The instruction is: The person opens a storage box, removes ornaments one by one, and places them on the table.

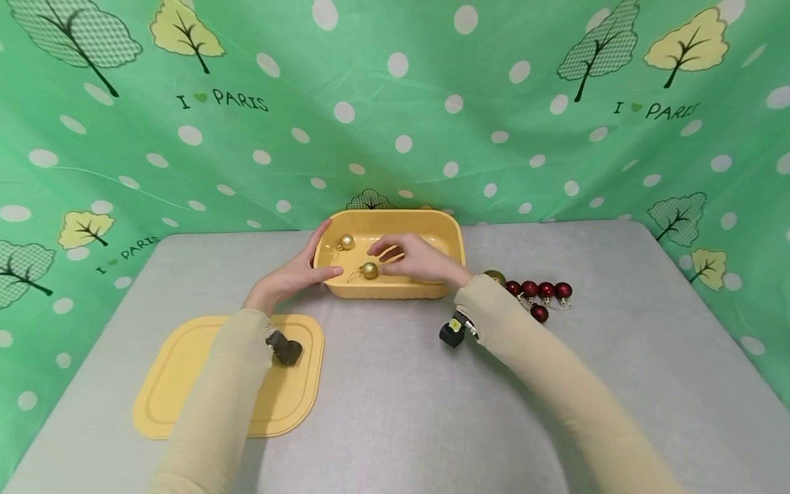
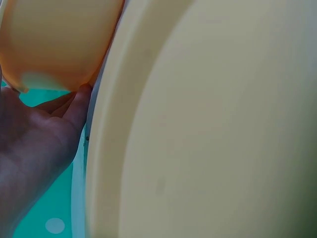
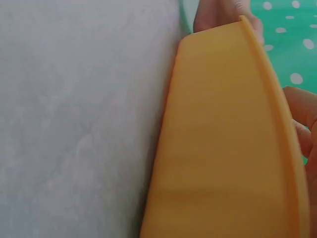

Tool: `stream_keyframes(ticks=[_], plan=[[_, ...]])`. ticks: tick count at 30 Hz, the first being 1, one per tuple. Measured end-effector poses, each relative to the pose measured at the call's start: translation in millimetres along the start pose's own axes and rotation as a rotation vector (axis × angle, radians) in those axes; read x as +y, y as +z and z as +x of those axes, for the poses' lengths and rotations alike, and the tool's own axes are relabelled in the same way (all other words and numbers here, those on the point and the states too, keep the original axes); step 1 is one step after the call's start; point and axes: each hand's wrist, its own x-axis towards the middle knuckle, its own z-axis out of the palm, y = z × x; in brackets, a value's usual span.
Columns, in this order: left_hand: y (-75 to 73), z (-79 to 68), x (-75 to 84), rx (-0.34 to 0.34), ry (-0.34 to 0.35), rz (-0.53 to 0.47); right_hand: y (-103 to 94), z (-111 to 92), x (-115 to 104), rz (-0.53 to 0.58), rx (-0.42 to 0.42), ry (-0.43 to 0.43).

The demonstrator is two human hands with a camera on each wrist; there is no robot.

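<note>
A yellow rectangular box [image 1: 389, 291] stands open-topped near the back of the table. My left hand [image 1: 290, 276] holds its left end, thumb over the near rim and fingers along the outside; the left wrist view shows that hand [image 2: 42, 134] against the box wall [image 2: 59, 39]. Inside lie two gold bauble ornaments, one at the back left [image 1: 347, 241] and one near the middle [image 1: 369, 270]. Over the box, my right hand [image 1: 420, 259] hovers with bent, parted fingers just right of the middle bauble. Nothing shows in its grasp. The right wrist view has the box's near wall [image 3: 223, 129] hiding most of that hand.
A flat yellow lid [image 1: 302, 398] lies front left, under the left forearm. Several dark red baubles [image 1: 529, 289] and a greenish-gold one [image 1: 495, 276] lie right of the box, partly behind the right forearm. A green printed curtain [image 1: 401, 144] hangs behind the grey table [image 1: 382, 398].
</note>
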Motion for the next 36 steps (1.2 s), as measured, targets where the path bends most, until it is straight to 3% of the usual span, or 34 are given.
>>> stream_keyframes(ticks=[17, 26, 36], plan=[[2.3, 1.8, 3.3, -0.004, 0.017, 0.032, 11.6, 15, 5, -0.033, 0.015, 0.150], [-2.8, -5.0, -1.1, 0.012, 0.027, 0.010, 22.5, 20, 5, -0.072, -0.022, 0.135], [1.9, -4.3, -4.1, 0.035, 0.042, -0.006, 14.7, 6, 1, -0.046, 0.129, 0.063]])
